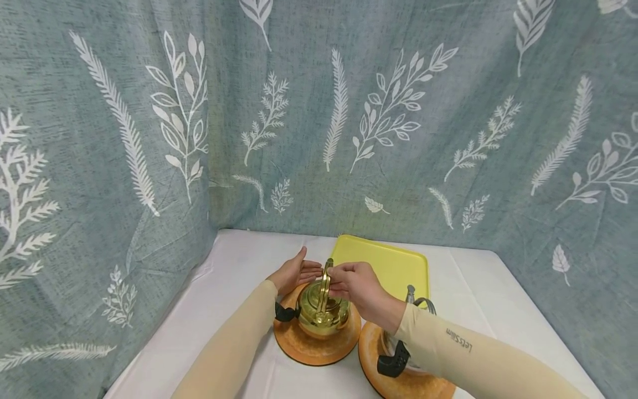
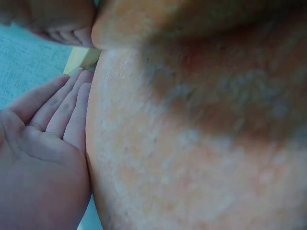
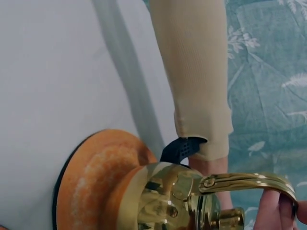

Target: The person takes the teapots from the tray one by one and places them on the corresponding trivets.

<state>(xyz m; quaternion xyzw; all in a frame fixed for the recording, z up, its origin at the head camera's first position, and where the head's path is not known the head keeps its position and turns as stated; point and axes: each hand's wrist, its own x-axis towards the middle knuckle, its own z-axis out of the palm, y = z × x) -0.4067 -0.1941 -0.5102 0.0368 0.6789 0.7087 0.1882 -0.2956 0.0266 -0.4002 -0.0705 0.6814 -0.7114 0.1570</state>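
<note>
A polished gold kettle [image 1: 320, 324] stands on a round orange mat [image 1: 309, 354], its hoop handle [image 1: 325, 288] raised. My right hand [image 1: 363, 285] pinches that handle near its top; in the right wrist view, its fingers [image 3: 271, 211] curve under the handle [image 3: 249, 180]. My left hand [image 1: 298, 272] is beside the kettle's far left side, its fingers straight toward the handle and apart from it. The left wrist view has the open palm [image 2: 43, 158] along the edge of the mottled orange mat [image 2: 158, 172].
At the right, a silver kettle [image 1: 410, 293] sits on a second orange mat [image 1: 371, 360], partly covered by my right forearm. Behind, a yellow tray [image 1: 394, 266] lies on the white tablecloth [image 1: 473, 293]. Leaf-patterned teal cloth [image 1: 309, 122] hangs at the back and sides.
</note>
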